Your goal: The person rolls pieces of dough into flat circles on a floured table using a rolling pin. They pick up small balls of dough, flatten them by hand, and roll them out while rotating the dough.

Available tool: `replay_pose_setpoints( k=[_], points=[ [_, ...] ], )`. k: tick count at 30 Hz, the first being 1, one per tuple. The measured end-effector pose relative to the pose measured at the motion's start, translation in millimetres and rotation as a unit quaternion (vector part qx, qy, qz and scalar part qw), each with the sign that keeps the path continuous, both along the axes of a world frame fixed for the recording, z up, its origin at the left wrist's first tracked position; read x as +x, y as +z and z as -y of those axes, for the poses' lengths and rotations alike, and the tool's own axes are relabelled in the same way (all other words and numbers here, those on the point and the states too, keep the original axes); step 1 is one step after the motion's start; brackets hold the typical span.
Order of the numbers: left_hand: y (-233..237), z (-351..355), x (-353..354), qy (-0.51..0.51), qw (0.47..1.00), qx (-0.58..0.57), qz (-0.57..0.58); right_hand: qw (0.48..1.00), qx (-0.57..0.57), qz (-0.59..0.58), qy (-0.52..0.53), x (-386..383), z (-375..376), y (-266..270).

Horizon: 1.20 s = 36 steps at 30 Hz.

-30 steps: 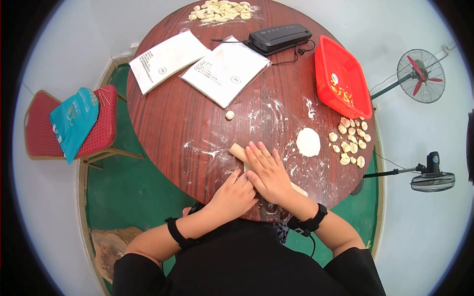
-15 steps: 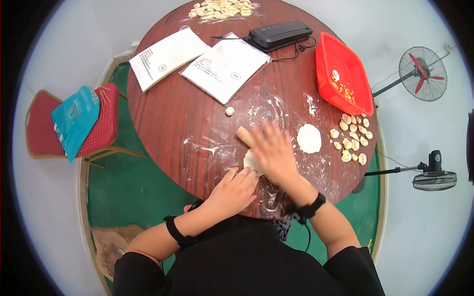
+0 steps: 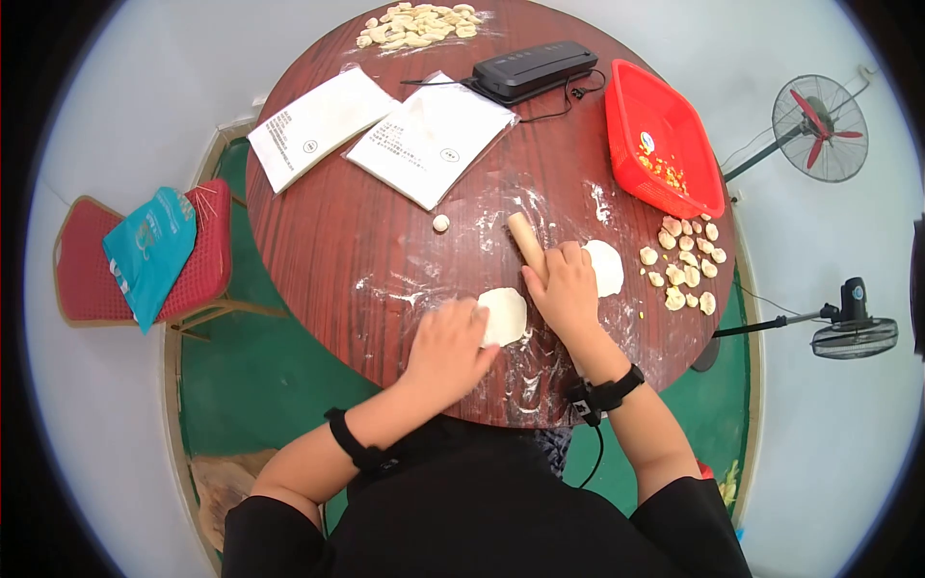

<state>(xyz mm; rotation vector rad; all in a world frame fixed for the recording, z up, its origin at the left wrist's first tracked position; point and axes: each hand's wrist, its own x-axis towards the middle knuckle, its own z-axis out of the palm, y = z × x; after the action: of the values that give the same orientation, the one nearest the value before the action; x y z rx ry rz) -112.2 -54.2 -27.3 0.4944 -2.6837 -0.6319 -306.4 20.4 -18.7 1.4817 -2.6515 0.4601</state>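
My right hand [image 3: 567,291] is wrapped round the near end of a wooden rolling pin [image 3: 526,241], which points away from me. My left hand [image 3: 448,345] is at the left edge of a flat dough round [image 3: 503,317], thumb apart from its slightly blurred fingers. This round lies on the floured table. Another flat dough round [image 3: 605,268] sits beside my right hand, partly hidden by it. A small dough ball [image 3: 440,223] rests farther off to the left.
White packets [image 3: 424,144] and a black appliance [image 3: 535,69] with a cord lie toward the back of the table [image 3: 308,250]. A red basket [image 3: 708,183] stands at the right, near several small dough pieces [image 3: 692,275]. More pieces [image 3: 419,27] are at the far edge.
My right hand has closed round the rolling pin, and the pin has moved right, off the nearer dough. My left hand has shifted slightly left, and more of the dough round shows.
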Motion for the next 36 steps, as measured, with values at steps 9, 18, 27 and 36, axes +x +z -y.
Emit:
replay_pose_setpoints(
  k=[9, 18, 27, 36],
  points=[
    [3, 51, -64, -0.017, 0.989, 0.109, 0.098, 0.993, -0.047, 0.101, -0.049, -9, -30, 16],
    [8, 58, -76, -0.102, 0.975, 0.144, 0.137, 0.938, -0.180, 0.272, -0.122, -24, -90, 55],
    [46, 39, -75, -0.234, 0.964, 0.115, -0.060, 0.892, -0.249, 0.347, -0.148, -31, -109, 47],
    [9, 4, -8, -0.240, 0.957, -0.165, -0.005, 0.935, -0.166, 0.289, -0.119, -13, -101, 50]
  ],
)
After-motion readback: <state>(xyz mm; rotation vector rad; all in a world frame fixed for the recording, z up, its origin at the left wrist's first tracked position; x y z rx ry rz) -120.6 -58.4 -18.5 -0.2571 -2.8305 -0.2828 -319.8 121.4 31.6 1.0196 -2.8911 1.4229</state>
